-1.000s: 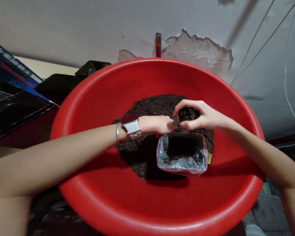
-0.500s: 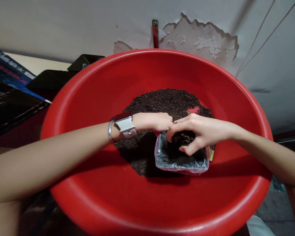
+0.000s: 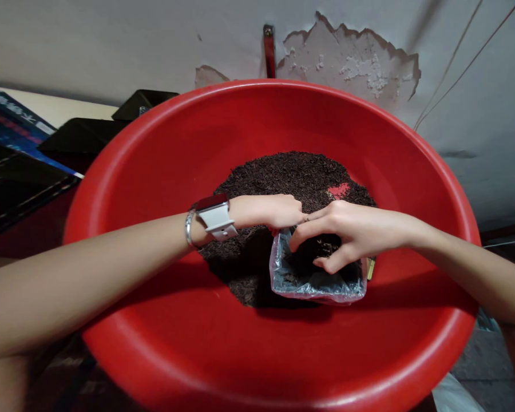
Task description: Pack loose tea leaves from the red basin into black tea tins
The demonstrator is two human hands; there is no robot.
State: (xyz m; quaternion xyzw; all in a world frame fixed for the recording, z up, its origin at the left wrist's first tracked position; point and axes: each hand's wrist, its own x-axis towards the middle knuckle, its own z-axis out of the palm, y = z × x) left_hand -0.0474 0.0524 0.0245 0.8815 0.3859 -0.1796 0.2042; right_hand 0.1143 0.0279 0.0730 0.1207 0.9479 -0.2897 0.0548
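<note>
The clear plastic bag (image 3: 315, 294) stands mouth open in the red tub (image 3: 257, 355), at the near right side of the heap of dark shreds (image 3: 287, 169). The right hand (image 3: 354, 229) is over and partly inside the mouth, thumb and fingers spread apart. Change: one second earlier this hand is beyond the bag, curled around a clump of shreds; it is now at the mouth, with loose shreds visible between thumb and fingers. This indicates that the load is being released into the bag; whether any remains against the palm cannot be told. A bare red patch (image 3: 338, 190) is now exposed in the heap, consistent with a scoop taken there. The left hand (image 3: 281, 210) remains at the far left corner of the bag, fingers curled; the fingertips are hidden, so a grip cannot be confirmed. A watch (image 3: 218, 217) is on the left wrist. A peeling wall (image 3: 146, 46) is behind the tub
</note>
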